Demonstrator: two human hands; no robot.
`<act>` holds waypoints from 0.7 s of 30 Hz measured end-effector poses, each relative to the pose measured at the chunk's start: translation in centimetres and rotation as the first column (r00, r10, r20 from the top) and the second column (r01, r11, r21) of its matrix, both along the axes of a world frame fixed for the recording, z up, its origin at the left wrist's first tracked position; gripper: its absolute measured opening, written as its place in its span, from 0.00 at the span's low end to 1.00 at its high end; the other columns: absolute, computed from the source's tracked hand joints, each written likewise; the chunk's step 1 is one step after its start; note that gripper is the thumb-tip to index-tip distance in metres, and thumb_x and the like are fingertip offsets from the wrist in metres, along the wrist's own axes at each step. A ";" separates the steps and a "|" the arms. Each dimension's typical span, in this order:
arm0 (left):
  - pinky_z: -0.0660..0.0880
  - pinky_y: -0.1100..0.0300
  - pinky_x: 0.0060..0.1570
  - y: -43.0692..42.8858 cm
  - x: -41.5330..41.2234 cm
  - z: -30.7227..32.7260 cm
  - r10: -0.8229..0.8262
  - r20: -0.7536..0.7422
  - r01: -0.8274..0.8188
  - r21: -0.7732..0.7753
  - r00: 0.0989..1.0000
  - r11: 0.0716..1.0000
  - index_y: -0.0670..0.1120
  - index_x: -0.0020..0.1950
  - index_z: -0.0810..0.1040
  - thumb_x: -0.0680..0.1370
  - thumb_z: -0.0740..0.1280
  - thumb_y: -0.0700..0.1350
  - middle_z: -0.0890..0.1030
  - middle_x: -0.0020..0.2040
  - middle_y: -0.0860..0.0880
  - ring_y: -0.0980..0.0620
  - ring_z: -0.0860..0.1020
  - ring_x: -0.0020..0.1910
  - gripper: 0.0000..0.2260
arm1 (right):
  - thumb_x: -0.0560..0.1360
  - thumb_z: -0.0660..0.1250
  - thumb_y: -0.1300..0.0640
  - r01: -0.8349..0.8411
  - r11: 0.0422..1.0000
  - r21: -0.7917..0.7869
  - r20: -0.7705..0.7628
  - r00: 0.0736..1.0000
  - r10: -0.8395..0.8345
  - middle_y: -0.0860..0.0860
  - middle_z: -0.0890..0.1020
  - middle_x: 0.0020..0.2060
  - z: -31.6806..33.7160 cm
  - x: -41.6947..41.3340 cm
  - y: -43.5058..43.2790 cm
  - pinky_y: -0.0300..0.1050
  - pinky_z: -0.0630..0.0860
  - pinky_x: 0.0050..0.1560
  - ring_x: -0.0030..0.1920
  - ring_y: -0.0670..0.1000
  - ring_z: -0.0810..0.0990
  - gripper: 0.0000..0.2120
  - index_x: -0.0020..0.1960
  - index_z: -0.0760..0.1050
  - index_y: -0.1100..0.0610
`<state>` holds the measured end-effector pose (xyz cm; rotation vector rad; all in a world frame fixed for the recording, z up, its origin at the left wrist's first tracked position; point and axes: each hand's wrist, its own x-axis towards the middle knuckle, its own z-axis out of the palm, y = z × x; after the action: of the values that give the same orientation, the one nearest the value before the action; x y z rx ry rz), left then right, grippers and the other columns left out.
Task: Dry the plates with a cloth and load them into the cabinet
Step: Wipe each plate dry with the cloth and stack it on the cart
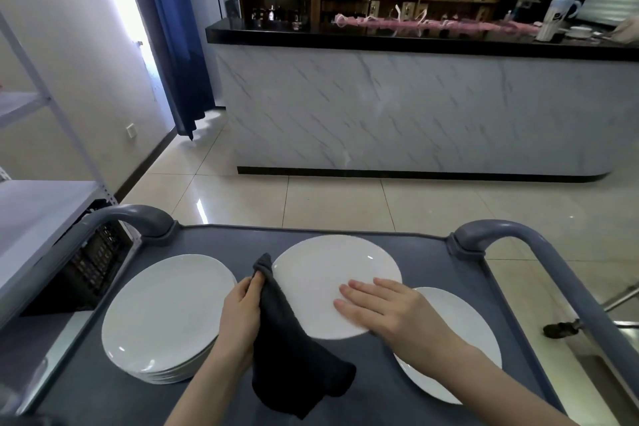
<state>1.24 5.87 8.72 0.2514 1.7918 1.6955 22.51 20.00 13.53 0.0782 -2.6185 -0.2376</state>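
A white plate (321, 273) lies in the middle of the grey cart top (425, 252). My right hand (377, 308) rests flat on its near right part, fingers straight. My left hand (242, 311) grips a dark grey cloth (294, 356) that hangs down over the cart, its top end bunched at the plate's left rim. A stack of several white plates (166, 311) sits at the left. Another white plate (460, 349) lies at the right, partly under my right forearm.
Grey cart handles rise at the left (138, 218) and right (539, 245). A white metal shelf rack (41, 204) stands at the left with a black crate (93, 263) under it. A marble-fronted counter (415, 114) stands across the tiled floor.
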 end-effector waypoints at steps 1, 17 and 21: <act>0.75 0.47 0.47 -0.2 0.1 -0.1 0.024 0.012 -0.024 0.025 1.000 0.999 0.38 0.47 0.78 0.83 0.61 0.51 0.79 0.42 0.38 0.44 0.78 0.44 0.17 | 0.68 0.71 0.65 0.023 0.996 -0.089 -0.017 1.000 -0.024 0.47 0.85 0.56 -0.2 0.0 -0.3 0.44 0.82 0.52 0.56 0.47 0.84 0.18 0.56 0.85 0.53; 0.62 0.67 0.69 1.9 5.7 3.6 -0.277 -0.715 0.326 -0.073 0.642 0.943 0.69 0.71 0.63 0.75 0.59 0.60 0.70 0.72 0.64 0.65 0.65 0.72 0.24 | 0.67 0.74 0.46 -0.127 -0.468 -0.875 0.085 0.910 -0.406 0.62 0.86 0.49 -1.1 -1.4 -3.7 0.57 0.79 0.54 0.52 0.61 0.85 0.20 0.52 0.84 0.60; 0.54 0.54 0.77 2.8 6.3 3.2 -0.395 -0.828 0.346 -0.264 0.398 0.900 0.65 0.73 0.54 0.79 0.48 0.59 0.57 0.77 0.62 0.62 0.53 0.78 0.21 | 0.68 0.73 0.46 -0.150 -0.499 -0.853 0.088 0.903 -0.421 0.62 0.85 0.50 -0.9 -1.5 -3.8 0.59 0.78 0.57 0.53 0.61 0.84 0.21 0.53 0.84 0.60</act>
<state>7.49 8.65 11.95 1.6456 2.1876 1.2102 20.99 16.23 12.65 -0.9472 -1.3074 1.9718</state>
